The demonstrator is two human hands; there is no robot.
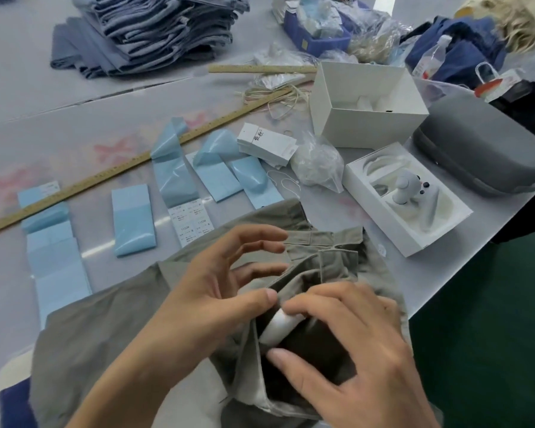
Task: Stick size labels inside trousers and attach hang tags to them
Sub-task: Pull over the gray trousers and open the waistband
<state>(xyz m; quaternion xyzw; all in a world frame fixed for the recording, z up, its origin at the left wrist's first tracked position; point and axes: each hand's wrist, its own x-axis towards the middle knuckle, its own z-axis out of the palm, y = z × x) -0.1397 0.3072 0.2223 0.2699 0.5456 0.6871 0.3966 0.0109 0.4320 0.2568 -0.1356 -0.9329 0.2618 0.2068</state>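
Pressure from the right hand (349, 344), which pinches a white label (280, 327), should flatten it inside the trousers (105, 329) while the relaxed, fingers-spread left hand (217, 288) steadies the waistband.

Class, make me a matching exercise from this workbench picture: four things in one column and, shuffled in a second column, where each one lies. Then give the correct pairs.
Things
1. stack of folded blue-grey trousers
2. hang tags
3. long wooden ruler
4. grey zipped case

Places
A. at the table's right edge
B. at the far left of the table
C. lying slantwise across the blue label sheets
D. just left of the crumpled clear bag

Pairs: 1-B, 2-D, 3-C, 4-A
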